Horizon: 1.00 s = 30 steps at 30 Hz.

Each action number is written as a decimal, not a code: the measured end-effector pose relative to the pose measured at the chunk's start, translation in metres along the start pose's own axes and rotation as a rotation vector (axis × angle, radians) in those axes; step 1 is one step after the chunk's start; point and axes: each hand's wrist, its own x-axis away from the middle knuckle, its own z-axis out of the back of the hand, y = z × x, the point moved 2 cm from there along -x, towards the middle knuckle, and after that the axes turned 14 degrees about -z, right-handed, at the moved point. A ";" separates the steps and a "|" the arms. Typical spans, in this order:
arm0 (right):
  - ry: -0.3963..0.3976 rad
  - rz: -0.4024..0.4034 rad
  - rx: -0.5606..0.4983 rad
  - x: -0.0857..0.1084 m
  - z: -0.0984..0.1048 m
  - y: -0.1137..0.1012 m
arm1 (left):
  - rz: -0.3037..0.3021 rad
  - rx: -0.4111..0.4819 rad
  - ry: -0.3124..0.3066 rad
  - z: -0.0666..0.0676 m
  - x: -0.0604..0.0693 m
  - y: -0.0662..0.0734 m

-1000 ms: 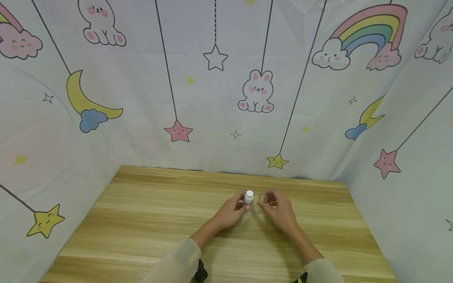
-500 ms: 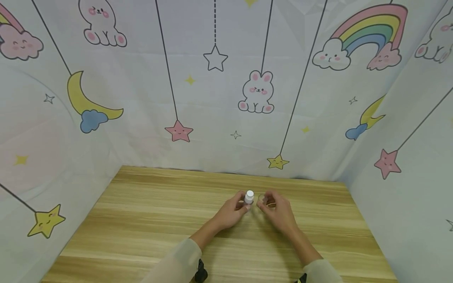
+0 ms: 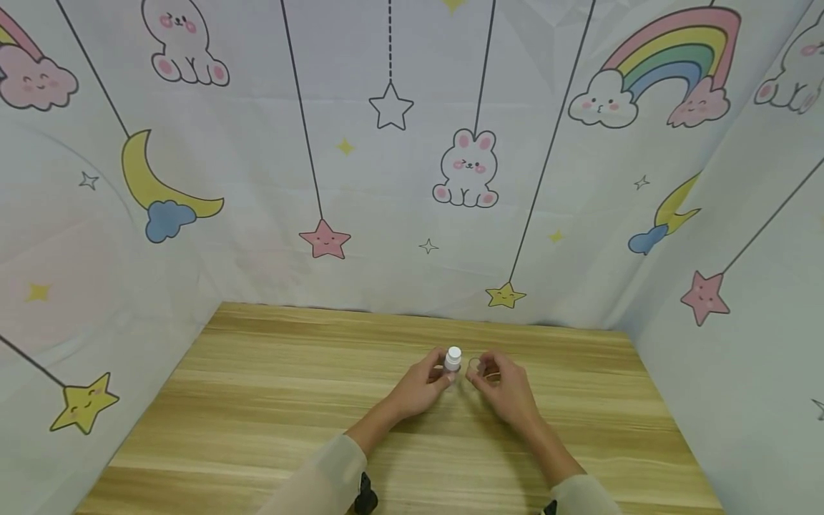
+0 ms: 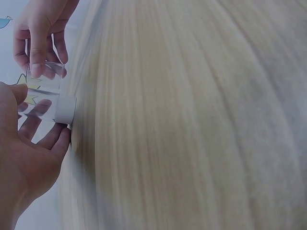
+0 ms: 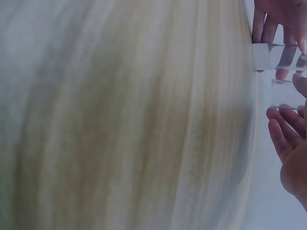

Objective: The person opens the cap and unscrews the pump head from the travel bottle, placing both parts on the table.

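One white-and-clear container (image 3: 453, 361) is in the left hand (image 3: 417, 388), whose fingers wrap round it, at the far half of the worktop (image 3: 290, 379). Just to its right, the right hand (image 3: 511, 390) pinches a clear, cup-like piece (image 5: 286, 92) between its fingers. A printed wall covering (image 3: 386, 179) hangs beyond.

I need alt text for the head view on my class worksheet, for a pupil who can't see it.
A person's left hand grips a small white-ended bottle at a wood-grain table; close by, not touching the bottle, the right hand holds a small clear piece. Behind is a pale cloth printed with rabbits and stars.
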 end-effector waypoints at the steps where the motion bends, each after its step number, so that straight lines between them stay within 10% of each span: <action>1: 0.000 -0.002 0.003 0.000 0.000 0.000 | 0.003 -0.003 -0.001 0.000 0.000 0.000; 30: -0.033 -0.046 0.003 0.004 -0.006 0.005 | 0.018 -0.002 0.006 0.000 0.000 0.002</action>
